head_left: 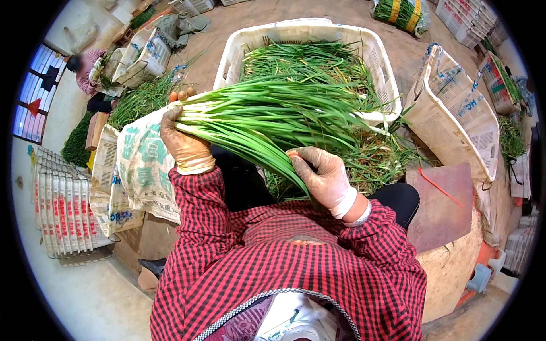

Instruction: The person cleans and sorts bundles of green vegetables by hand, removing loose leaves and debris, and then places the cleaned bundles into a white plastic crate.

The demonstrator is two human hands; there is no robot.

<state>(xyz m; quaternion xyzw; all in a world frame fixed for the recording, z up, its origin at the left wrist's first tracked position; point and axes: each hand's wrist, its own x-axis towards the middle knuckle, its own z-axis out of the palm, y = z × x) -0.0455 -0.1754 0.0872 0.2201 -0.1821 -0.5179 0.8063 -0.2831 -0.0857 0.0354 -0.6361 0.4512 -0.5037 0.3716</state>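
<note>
My left hand (185, 139), in a soiled glove with bare fingertips showing, is closed round the pale root ends of a bunch of garlic chives (267, 111). The green leaves fan out to the right, above my lap. At the bunch's near edge my right hand (323, 175), gloved as well, pinches some leaves between thumb and forefinger. Just beyond the bunch stands a white plastic crate (392, 85) with more loose chives (307, 62) in it. Trimmed leaves and dry scraps (375, 159) lie in a heap below the bunch, by my right knee.
A printed white sack (145, 165) drapes over a crate at my left. To the right are a tilted white crate (455, 113) and a flat board (441, 204) with a red strip (441, 187). Another person (94, 74) sits at far left near piled chives (142, 102).
</note>
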